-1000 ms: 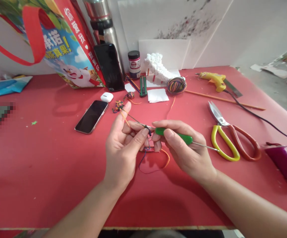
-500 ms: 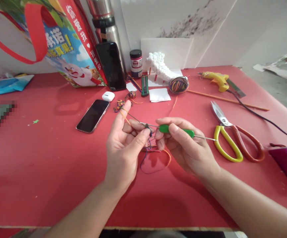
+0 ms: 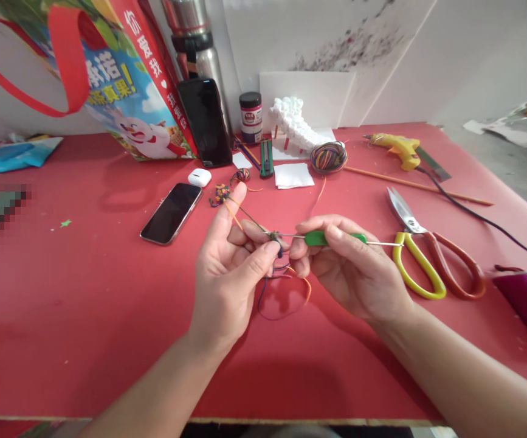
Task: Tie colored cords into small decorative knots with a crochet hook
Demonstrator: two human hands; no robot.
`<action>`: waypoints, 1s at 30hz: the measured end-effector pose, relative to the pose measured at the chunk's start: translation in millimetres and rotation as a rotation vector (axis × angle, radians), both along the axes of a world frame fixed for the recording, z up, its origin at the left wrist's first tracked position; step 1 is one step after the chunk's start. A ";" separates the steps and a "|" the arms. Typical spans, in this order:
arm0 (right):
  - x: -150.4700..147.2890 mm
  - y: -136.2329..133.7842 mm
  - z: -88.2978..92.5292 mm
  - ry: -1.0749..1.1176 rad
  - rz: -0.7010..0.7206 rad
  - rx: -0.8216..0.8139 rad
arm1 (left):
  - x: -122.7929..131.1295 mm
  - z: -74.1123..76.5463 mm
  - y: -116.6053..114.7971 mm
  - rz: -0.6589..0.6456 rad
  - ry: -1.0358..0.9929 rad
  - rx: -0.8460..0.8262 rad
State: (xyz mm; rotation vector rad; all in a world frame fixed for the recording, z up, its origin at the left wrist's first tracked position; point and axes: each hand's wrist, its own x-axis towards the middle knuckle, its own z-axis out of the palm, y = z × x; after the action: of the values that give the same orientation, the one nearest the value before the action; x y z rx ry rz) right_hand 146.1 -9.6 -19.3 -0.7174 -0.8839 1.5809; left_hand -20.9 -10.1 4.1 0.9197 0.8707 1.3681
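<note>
My left hand [image 3: 227, 277] pinches a small dark knot of multicoloured cord [image 3: 276, 238] between thumb and fingers, with the index finger stretched up and a strand running over it. My right hand [image 3: 352, 274] grips a green-handled crochet hook [image 3: 334, 238], its metal tip reaching into the knot. Loose cord [image 3: 285, 292] hangs below both hands in a loop on the red table [image 3: 85, 292]. A thin strand leads away to the multicoloured cord ball [image 3: 328, 156] at the back.
Yellow and red scissors [image 3: 420, 249] lie right of my right hand. A phone [image 3: 171, 213] and a white earbud case [image 3: 199, 177] lie to the left. A yellow glue gun [image 3: 397, 148], a wooden stick, a jar, a propped phone, a printed bag and a purple device [image 3: 525, 298] ring the table.
My right hand has drawn the hook a little to the right, so more of the metal shaft shows between the hands. My left hand keeps its pinch on the knot.
</note>
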 end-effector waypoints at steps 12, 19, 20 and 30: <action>4.5 2.1 6.9 0.027 0.029 0.010 | -2.3 0.1 0.6 -0.103 -0.091 -0.058; 5.1 3.1 10.1 0.037 0.019 -0.003 | -1.7 0.4 0.8 -0.122 -0.097 -0.054; 5.3 3.1 10.4 0.036 0.021 -0.007 | -1.8 0.4 0.8 -0.126 -0.098 -0.056; 8.5 5.8 9.2 0.075 0.044 0.011 | -3.2 -1.2 1.3 -0.189 -0.157 -0.043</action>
State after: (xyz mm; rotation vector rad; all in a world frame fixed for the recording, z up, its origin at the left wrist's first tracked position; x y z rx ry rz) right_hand 154.7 -3.9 -10.1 -0.6308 -0.8582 1.6297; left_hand -24.1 -8.8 2.9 0.8276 0.6735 1.2364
